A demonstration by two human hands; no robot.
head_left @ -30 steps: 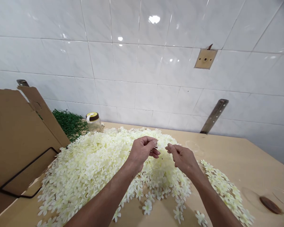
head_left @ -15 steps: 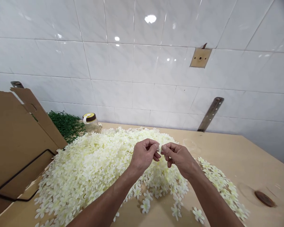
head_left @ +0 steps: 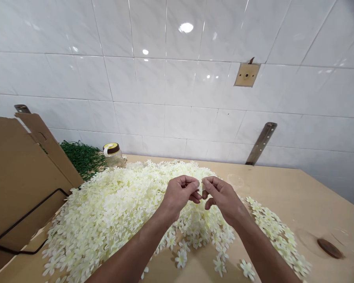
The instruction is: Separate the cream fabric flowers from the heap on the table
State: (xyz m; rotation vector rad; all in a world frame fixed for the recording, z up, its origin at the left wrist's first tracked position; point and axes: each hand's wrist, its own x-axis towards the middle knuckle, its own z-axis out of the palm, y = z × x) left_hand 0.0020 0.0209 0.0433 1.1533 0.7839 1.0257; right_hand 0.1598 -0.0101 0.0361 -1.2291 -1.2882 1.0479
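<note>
A large heap of pale cream artificial flowers (head_left: 115, 204) spreads over the table, and both hands are above its right part. My left hand (head_left: 181, 192) is closed in a pinch, thumb against forefinger. Facing it, my right hand (head_left: 221, 196) pinches in the same way, its lower fingers curled, with a narrow gap between the two sets of fingertips. Something small and whitish seems to be at the fingertips, but against the flowers behind I cannot make it out. Single flowers (head_left: 181, 258) lie scattered near the front, below the hands.
On the right, a band of flowers (head_left: 277, 232) lies on the tan table (head_left: 283, 188), with a dark brown oval piece (head_left: 329, 248) beyond. A lidded jar (head_left: 113, 155), green stringy material (head_left: 82, 157) and a cardboard box (head_left: 20, 177) stand left. A metal bracket (head_left: 261, 143) rises against the tiled wall.
The hands stay above the heap, both still pinching, with only slight finger movement. The whole view has shifted slightly. The flowers and other objects stay in place.
</note>
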